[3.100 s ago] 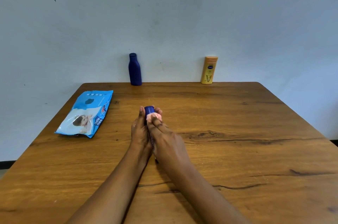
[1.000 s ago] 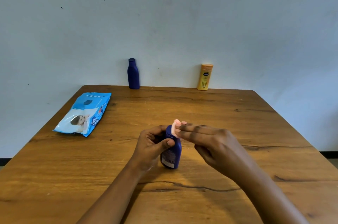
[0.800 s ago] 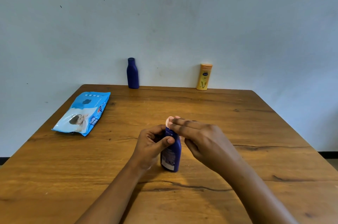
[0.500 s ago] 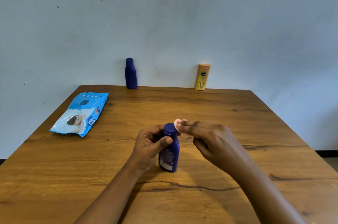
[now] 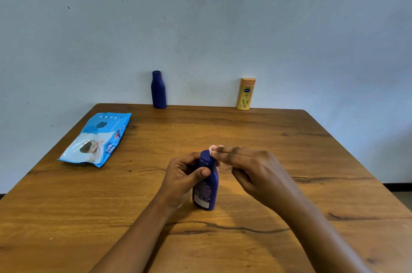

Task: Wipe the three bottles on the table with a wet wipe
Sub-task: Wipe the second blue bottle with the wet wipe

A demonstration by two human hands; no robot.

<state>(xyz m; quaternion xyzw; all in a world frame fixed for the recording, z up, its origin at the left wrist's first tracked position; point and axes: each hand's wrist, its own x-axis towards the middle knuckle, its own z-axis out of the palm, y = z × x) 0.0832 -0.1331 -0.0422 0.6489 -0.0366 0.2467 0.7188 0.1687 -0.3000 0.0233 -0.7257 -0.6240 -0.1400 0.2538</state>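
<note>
A small dark blue bottle (image 5: 206,188) stands upright on the wooden table (image 5: 289,150) near its middle. My left hand (image 5: 181,178) grips the bottle's upper body, thumb across the front. My right hand (image 5: 249,168) holds a small pinkish wet wipe (image 5: 211,149) under its fingertips, pressed against the right side of the bottle's cap. A taller dark blue bottle (image 5: 158,90) and a yellow-orange bottle (image 5: 245,94) stand upright at the table's far edge by the wall, untouched.
A light blue pack of wet wipes (image 5: 97,139) lies flat at the table's left side. The pale wall rises right behind the far edge. The table's right edge falls off at the right.
The bottle has gone from lying tipped in both hands to standing upright nearer me. In the last second my right fingertips with the wipe have shifted back and forth over the cap.
</note>
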